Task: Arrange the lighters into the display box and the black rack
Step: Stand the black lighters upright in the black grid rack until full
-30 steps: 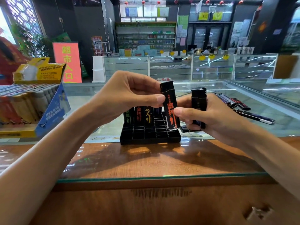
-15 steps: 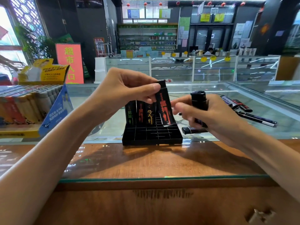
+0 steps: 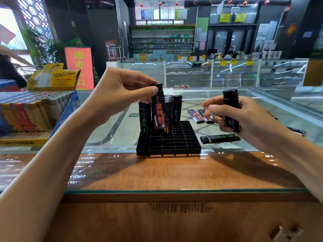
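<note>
Lighters (image 3: 31, 116) in yellow, red and grey stand packed, caps up, in the display box (image 3: 68, 109) at the far left of the glass counter (image 3: 122, 130).

Next comes the left hand (image 3: 118, 95). Its thumb and fingertips pinch the cap of a red-printed lighter (image 3: 160, 110), the other fingers curled loosely above. That lighter hangs straight below the hand, long axis near upright with the top leaning slightly right, base pointing down at the rear left cells of the black rack (image 3: 174, 140). From here I cannot tell whether the base is already in a cell or just above it. It sits just beside a green-printed lighter (image 3: 144, 119) standing at the rack's back left corner, and more standing lighters (image 3: 177, 109) fill the row behind. The front cells look unfilled. I'd say what's left is a short straight push downward.

Right of the rack, a few loose lighters (image 3: 201, 116) lie on the glass, and one lying lighter (image 3: 220, 138) rests near the rack's front right corner, long axis running left to right.

The right hand (image 3: 244, 117) is nearest those. Its lower fingers wrap a black lighter (image 3: 230, 109) held upright, cap up, while thumb and forefinger reach loosely leftward, holding nothing.
</note>
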`<state>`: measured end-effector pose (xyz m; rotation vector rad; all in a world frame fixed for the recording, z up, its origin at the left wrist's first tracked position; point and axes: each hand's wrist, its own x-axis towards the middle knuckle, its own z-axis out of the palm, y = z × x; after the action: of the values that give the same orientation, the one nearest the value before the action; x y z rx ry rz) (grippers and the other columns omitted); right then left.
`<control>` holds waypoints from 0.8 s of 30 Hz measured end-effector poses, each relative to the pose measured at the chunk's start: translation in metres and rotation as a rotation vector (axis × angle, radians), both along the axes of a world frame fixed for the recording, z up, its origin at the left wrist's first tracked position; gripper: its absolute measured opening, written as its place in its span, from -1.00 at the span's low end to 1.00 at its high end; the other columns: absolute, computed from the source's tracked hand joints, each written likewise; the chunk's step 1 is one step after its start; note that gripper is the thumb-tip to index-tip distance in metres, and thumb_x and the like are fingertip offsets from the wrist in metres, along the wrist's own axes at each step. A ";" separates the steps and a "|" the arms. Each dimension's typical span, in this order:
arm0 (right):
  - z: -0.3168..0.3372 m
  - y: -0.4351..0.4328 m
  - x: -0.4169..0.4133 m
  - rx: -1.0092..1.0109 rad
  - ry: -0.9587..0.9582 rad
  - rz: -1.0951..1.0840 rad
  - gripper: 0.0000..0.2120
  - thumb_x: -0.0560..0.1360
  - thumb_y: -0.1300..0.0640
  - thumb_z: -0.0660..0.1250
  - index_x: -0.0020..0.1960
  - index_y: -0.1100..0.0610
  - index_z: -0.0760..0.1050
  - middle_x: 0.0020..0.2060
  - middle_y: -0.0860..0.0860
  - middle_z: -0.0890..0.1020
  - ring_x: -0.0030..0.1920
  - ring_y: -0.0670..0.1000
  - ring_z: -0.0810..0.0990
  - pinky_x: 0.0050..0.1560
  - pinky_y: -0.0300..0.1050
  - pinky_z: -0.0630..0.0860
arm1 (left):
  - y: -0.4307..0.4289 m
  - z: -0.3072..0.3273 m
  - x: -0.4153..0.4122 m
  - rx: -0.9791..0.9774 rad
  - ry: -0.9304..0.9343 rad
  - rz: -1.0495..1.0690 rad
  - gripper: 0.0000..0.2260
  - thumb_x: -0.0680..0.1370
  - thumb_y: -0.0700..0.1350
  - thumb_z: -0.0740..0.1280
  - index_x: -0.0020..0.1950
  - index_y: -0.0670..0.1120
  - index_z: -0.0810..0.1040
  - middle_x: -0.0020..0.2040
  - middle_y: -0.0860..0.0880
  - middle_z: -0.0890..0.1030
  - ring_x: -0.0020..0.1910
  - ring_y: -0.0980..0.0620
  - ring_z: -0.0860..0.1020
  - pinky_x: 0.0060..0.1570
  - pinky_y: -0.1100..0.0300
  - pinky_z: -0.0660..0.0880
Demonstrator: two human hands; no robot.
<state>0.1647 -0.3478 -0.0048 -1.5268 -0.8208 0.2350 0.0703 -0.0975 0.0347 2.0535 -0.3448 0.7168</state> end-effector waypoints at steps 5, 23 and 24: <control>0.000 0.002 -0.005 -0.034 0.008 0.013 -0.76 0.37 0.06 0.39 0.00 0.13 0.64 -0.23 0.03 0.63 -0.36 -0.11 0.42 -0.43 -0.33 0.35 | -0.007 -0.001 -0.002 -0.102 0.048 -0.167 -0.78 0.39 -0.19 0.41 0.01 -0.21 0.63 -0.20 -0.05 0.71 -0.26 0.09 0.64 -0.20 0.31 0.54; -0.001 0.003 -0.006 -0.083 -0.010 0.104 -0.74 0.37 0.01 0.41 0.02 0.08 0.65 -0.18 0.05 0.64 -0.30 -0.08 0.45 -0.39 -0.31 0.37 | -0.009 -0.003 0.000 -0.173 0.098 -0.347 -0.80 0.35 -0.11 0.47 -0.05 -0.09 0.69 -0.15 -0.08 0.71 -0.20 0.01 0.66 -0.19 0.27 0.57; -0.001 0.003 -0.006 -0.083 -0.007 0.111 -0.74 0.37 0.01 0.41 0.02 0.08 0.65 -0.18 0.05 0.64 -0.30 -0.08 0.45 -0.40 -0.31 0.37 | -0.009 -0.003 0.000 -0.176 0.098 -0.348 -0.80 0.34 -0.11 0.48 -0.05 -0.09 0.69 -0.15 -0.08 0.71 -0.19 0.02 0.66 -0.19 0.27 0.57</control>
<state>0.1586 -0.3448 -0.0058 -1.5619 -0.9121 0.3499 0.0707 -0.1068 0.0322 1.7939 -0.5469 0.4175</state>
